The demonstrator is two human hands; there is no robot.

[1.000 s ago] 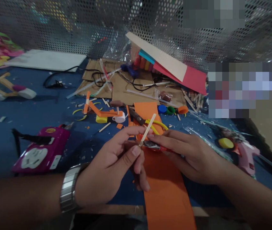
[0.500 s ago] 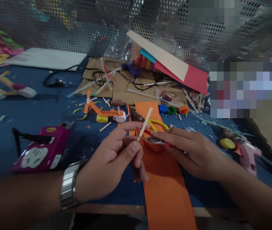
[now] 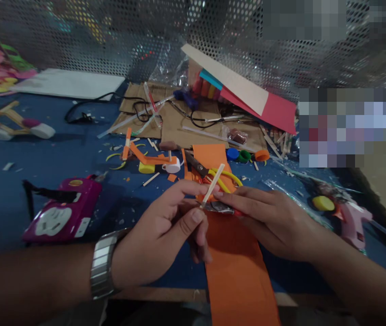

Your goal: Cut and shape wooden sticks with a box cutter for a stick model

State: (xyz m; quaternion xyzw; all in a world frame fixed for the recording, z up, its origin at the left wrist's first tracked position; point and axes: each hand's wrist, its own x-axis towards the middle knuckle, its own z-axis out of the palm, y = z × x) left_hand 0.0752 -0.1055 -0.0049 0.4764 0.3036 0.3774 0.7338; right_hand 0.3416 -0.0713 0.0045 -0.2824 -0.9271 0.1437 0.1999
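My left hand (image 3: 159, 231), a metal watch band on its wrist, pinches a thin wooden stick (image 3: 213, 183) between thumb and fingers. The stick points up and to the right. My right hand (image 3: 274, 217) is closed round a pair of pliers (image 3: 219, 208) with red handles, mostly hidden by the fingers. The metal jaws lie at the lower part of the stick, close to my left fingertips; whether they grip it I cannot tell. Below both hands runs a long orange sheet (image 3: 240, 271). Scissors (image 3: 227, 181) with yellow handles lie on it just behind.
A small orange scooter model (image 3: 152, 160) stands behind my left hand. To the left is a purple box (image 3: 65, 208) with a black strap. Bottle caps (image 3: 243, 156), cardboard (image 3: 186, 124) and coloured paper sheets (image 3: 277, 111) are farther back. A pink glue gun (image 3: 354, 224) lies right.
The jaws of the pliers have come left to the lower part of the stick. The stick and my left hand have shifted slightly right and down.
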